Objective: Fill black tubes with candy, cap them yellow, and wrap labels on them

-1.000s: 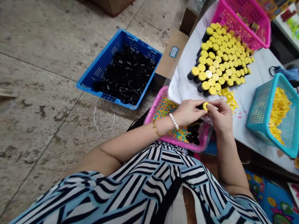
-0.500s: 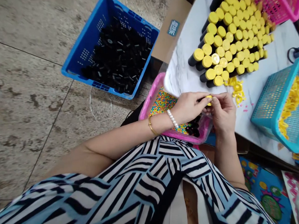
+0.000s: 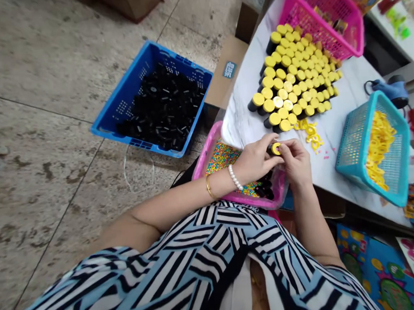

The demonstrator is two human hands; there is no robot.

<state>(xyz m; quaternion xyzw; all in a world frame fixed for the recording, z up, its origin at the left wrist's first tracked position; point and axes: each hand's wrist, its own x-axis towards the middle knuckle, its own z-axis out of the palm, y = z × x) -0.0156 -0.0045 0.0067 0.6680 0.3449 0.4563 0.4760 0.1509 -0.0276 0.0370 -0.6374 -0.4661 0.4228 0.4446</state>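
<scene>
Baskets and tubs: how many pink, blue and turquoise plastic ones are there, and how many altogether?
Pink: 2, a pink basket and a pink tub
Blue: 1, a big blue basket
Turquoise: 1, a turquoise basket
Total: 4

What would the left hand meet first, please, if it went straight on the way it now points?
Beyond the yellow-topped black tube it holds, the left hand would probably meet the right hand first, though the depth between them is hard to judge.
</scene>
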